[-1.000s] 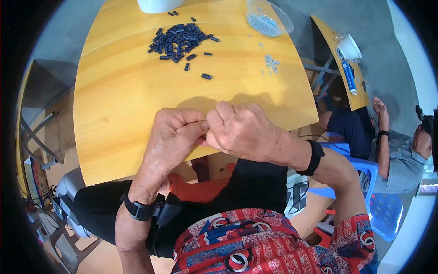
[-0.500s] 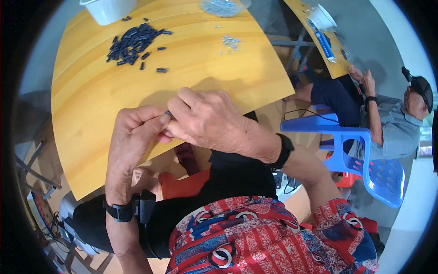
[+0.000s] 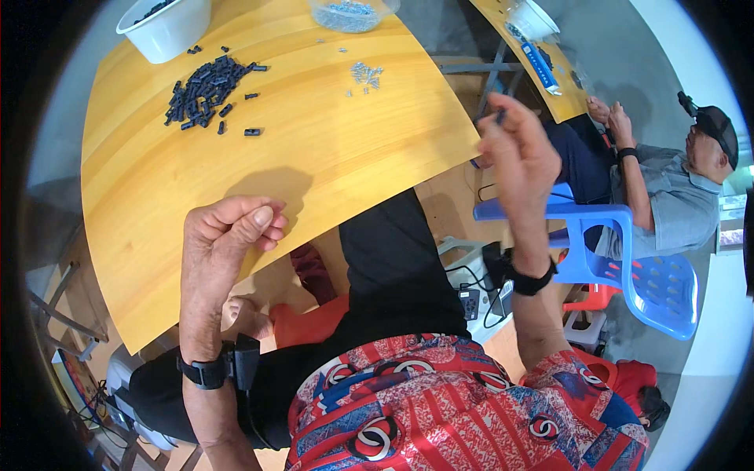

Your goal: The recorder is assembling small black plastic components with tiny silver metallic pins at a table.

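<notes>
We see our left hand (image 3: 228,235) curled into a loose fist at the near edge of the wooden table (image 3: 314,157), the thumb pressed against the bent fingers; whether anything sits inside that grip we cannot tell. Our right hand (image 3: 514,153) is raised off to the right, past the table's corner, and pinches a small dark piece (image 3: 500,115) between thumb and fingertips (only its tip shows above the fingers). The two hands are well apart. Far up the table lies a heap of small black parts (image 3: 206,85), with a few strays just beside it, and a white bowl (image 3: 166,30) stands near the heap at the far edge. To the right of those, a small scatter of silvery bits (image 3: 366,74) lies on the wood, close to a clear container (image 3: 351,13) holding more of the same. Each of our wrists carries a black band. Beyond the right hand, another person sits on a blue plastic chair (image 3: 628,267) at a second wooden table (image 3: 503,20), hands together.
</notes>
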### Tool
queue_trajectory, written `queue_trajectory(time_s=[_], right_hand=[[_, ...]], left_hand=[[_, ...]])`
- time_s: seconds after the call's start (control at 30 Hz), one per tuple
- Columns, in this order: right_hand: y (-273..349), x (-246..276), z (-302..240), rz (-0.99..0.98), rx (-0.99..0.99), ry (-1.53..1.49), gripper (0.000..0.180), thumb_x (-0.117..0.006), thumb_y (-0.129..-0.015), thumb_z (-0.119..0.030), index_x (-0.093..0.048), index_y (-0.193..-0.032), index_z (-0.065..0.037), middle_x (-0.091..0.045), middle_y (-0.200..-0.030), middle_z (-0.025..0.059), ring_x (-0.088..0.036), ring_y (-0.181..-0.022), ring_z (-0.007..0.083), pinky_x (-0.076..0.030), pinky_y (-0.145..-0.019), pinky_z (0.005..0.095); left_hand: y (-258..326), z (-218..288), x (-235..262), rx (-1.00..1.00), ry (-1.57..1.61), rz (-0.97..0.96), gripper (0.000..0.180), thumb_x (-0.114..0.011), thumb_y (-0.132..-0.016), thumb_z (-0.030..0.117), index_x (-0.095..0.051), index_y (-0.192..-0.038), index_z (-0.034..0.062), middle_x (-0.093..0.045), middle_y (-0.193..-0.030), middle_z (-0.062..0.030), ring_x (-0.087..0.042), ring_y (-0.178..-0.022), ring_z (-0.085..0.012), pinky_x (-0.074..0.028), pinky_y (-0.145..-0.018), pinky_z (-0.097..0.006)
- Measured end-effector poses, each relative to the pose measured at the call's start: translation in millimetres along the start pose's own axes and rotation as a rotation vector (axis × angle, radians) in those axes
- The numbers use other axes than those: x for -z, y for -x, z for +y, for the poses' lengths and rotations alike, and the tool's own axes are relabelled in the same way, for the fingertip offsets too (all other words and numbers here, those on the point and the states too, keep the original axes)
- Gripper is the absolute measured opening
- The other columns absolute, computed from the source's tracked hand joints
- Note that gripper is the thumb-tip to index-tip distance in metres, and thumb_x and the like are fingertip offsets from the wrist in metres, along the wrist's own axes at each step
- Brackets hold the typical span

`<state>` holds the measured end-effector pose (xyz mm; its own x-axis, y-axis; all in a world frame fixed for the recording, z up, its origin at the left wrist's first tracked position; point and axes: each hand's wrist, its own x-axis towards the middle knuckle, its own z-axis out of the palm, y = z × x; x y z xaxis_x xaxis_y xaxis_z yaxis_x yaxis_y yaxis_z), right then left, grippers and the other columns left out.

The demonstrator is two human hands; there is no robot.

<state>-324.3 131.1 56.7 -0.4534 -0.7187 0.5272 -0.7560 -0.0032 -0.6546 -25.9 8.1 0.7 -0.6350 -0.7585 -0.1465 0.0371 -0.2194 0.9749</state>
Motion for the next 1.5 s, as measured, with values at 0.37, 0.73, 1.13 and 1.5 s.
queue_trajectory(time_s=[0.37,0.73,1.13,1.5], right_hand=[[-36,-1,258,-0.140,0.075,0.655,0.028,-0.058,-0.082,-0.018,-0.062,-0.106,-0.005,-0.065,-0.078,0.0193,-0.065,-0.075,0.0334,-0.051,-0.064,0.0396],[-83,12,88,-0.219,-0.472,-0.187,0.028,-0.058,-0.086,-0.009,-0.060,-0.111,0.002,-0.065,-0.085,0.0051,-0.058,-0.063,0.0096,-0.046,-0.056,0.0208],[-136,-180,-71,-0.808,0.003,0.012,0.024,-0.062,-0.083,-0.020,-0.065,-0.095,0.002,-0.061,-0.068,0.0041,-0.059,-0.060,0.0102,-0.044,-0.052,0.0244],[-128,-228,-28,-0.652,0.379,0.301,0.014,-0.065,-0.077,-0.015,-0.063,-0.080,-0.001,-0.064,-0.069,0.0133,-0.062,-0.064,0.0256,-0.047,-0.059,0.0352]], left_hand=[[-7,-2,0,-0.018,-0.040,0.033,0.015,-0.061,-0.087,0.007,-0.067,-0.097,-0.0020,-0.067,-0.080,-0.0067,-0.061,-0.068,-0.0107,-0.051,-0.063,-0.023],[-1,-3,2,-0.018,0.088,-0.003,0.013,-0.059,-0.089,0.004,-0.066,-0.096,-0.0040,-0.066,-0.078,-0.0063,-0.060,-0.071,-0.0097,-0.050,-0.065,-0.022],[1,-12,8,-0.084,0.199,0.041,0.013,-0.059,-0.089,0.005,-0.067,-0.096,-0.0037,-0.065,-0.077,-0.0054,-0.059,-0.068,-0.0087,-0.050,-0.062,-0.021],[2,-8,6,-0.076,0.169,0.051,0.014,-0.058,-0.089,0.005,-0.067,-0.094,-0.0045,-0.065,-0.073,-0.0043,-0.058,-0.063,-0.0067,-0.050,-0.059,-0.020]])
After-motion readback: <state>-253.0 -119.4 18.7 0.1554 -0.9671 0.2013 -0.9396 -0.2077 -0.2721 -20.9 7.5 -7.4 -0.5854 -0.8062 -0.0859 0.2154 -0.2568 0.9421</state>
